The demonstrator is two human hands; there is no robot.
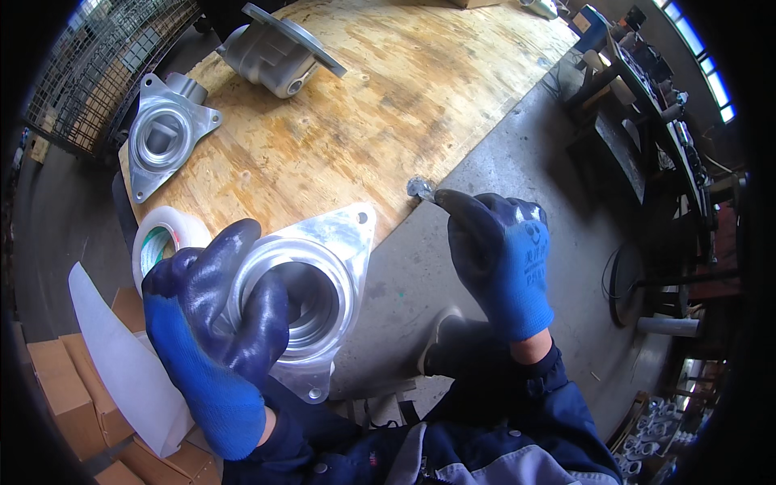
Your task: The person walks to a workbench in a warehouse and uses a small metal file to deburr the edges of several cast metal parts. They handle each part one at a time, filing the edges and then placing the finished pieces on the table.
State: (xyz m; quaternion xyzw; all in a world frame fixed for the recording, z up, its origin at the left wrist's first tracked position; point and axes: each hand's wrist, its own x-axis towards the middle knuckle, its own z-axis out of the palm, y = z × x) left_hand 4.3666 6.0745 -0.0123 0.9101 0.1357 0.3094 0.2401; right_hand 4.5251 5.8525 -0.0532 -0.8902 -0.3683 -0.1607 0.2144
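My left hand (214, 295), in a blue glove with a dark coated palm, grips a machined metal flange casting (346, 242). A gloved digit reaches into its round bore, and the casting is tilted at the table's near edge. My right hand (501, 250), gloved alike, is closed in a pinch to the right of the table edge. At its fingertips is a small shiny grey piece (419, 187), whose kind I cannot make out. It overlaps the table's edge in view and is apart from the casting.
On the plywood table (347, 121) stand a similar flange casting (166, 137) and a larger metal housing (279, 56). A tape roll (168, 238) is left of my left hand. Cardboard boxes (69, 376), a white sheet (121, 364) and a wire cage (89, 73) are on the left; a workbench (647, 105) is at right.
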